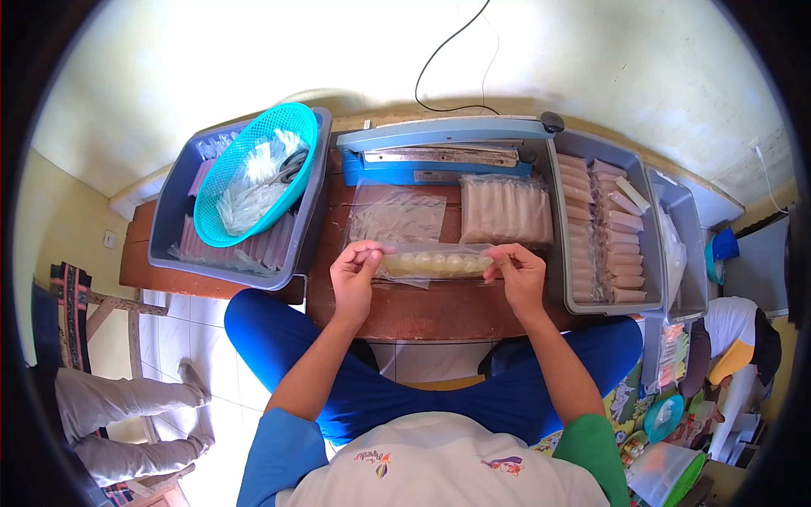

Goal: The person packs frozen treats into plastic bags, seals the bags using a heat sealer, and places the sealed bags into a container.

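Note:
Stretched level between my hands is a clear plastic pouch (pixel 435 264) holding a row of pale yellowish round pieces. My left hand (pixel 355 275) pinches its left end, and my right hand (pixel 517 275) pinches the right end. Just beyond it, flat clear plastic bags (pixel 397 218) lie on the brown wooden table (pixel 414 319). Right of those bags rests a clear pack of brownish tube-shaped pieces (pixel 505 211). A blue impulse sealer (pixel 439 173) stands behind them, its long arm (pixel 456 131) running along the back.
At left, a turquoise basket (pixel 207 211) with plastic bags and scissors (pixel 291 167) tilts in a grey bin (pixel 156 237). A grey bin (pixel 562 279) of packed tubes stands right. Another person (pixel 731 338) is at far right; a person's legs (pixel 127 406) show at left.

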Action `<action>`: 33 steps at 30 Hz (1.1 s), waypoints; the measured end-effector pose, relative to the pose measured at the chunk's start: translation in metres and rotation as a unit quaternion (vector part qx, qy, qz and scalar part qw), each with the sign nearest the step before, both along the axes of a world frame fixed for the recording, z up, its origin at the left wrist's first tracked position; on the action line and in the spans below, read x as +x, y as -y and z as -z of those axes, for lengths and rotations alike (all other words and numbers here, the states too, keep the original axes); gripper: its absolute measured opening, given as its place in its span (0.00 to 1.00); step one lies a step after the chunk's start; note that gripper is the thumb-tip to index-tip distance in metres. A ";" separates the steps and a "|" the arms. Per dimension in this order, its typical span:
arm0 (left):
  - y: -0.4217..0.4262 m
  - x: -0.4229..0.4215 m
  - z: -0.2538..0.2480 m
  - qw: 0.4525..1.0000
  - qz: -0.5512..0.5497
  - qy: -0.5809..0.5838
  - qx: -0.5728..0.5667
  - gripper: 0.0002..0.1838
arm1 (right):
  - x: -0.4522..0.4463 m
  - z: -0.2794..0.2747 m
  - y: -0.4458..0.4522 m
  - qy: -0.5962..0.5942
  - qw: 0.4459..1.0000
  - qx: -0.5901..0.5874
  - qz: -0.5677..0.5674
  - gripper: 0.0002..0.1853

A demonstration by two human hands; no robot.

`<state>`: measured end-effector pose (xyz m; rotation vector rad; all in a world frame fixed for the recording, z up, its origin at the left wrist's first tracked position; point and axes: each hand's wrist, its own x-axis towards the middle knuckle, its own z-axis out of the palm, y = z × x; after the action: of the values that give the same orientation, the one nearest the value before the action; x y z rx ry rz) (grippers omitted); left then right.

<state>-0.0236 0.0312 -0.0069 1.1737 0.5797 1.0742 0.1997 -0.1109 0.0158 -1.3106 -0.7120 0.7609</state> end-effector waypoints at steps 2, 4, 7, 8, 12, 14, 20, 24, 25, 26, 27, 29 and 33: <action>-0.002 -0.002 -0.003 1.000 -0.001 -0.023 0.002 0.06 | 0.005 0.001 0.001 0.013 1.000 -0.009 -0.013 0.05; -0.003 -0.004 -0.010 0.998 0.006 -0.055 0.018 0.06 | 0.007 0.001 0.003 0.027 0.999 -0.019 -0.026 0.05; -0.006 -0.006 -0.008 0.998 0.018 -0.053 0.014 0.06 | 0.006 -0.008 0.006 0.011 0.998 0.016 -0.060 0.07; -0.006 -0.006 -0.009 0.998 0.017 -0.053 0.015 0.06 | 0.004 -0.014 0.007 -0.002 0.997 0.024 -0.067 0.08; -0.003 -0.003 -0.014 0.999 0.007 -0.040 0.017 0.05 | 0.009 -0.003 0.008 0.010 0.997 0.003 -0.073 0.10; 0.000 -0.002 -0.017 0.999 0.004 -0.038 0.013 0.05 | 0.015 0.001 0.008 0.020 0.996 -0.019 -0.082 0.10; 0.002 0.000 -0.017 0.999 -0.009 -0.046 -0.005 0.05 | 0.007 -0.004 0.007 -0.021 0.995 -0.031 -0.090 0.09; 0.001 0.000 -0.013 0.998 0.001 -0.055 -0.007 0.05 | 0.005 0.004 0.007 -0.005 0.994 0.018 -0.103 0.11; 0.000 0.000 -0.013 0.998 0.006 -0.058 -0.003 0.05 | 0.004 0.003 0.008 -0.005 0.995 0.018 -0.103 0.11; 0.000 0.000 -0.012 0.998 0.006 -0.058 -0.003 0.05 | 0.003 0.000 0.009 0.001 0.994 0.026 -0.105 0.11; 0.000 0.001 -0.012 0.999 0.005 -0.047 -0.004 0.05 | 0.002 -0.001 0.009 0.008 0.994 0.035 -0.107 0.13; 0.000 0.000 -0.011 0.999 0.003 -0.036 -0.005 0.05 | 0.003 -0.001 0.009 0.005 0.995 0.005 -0.101 0.12; 0.001 -0.003 -0.014 0.999 0.002 -0.048 -0.004 0.05 | 0.008 0.003 0.008 -0.022 0.996 -0.037 -0.075 0.08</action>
<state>-0.0263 0.0304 0.0067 1.2244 0.6540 1.0152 0.2073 -0.1190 0.0130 -1.3133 -0.7584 0.9414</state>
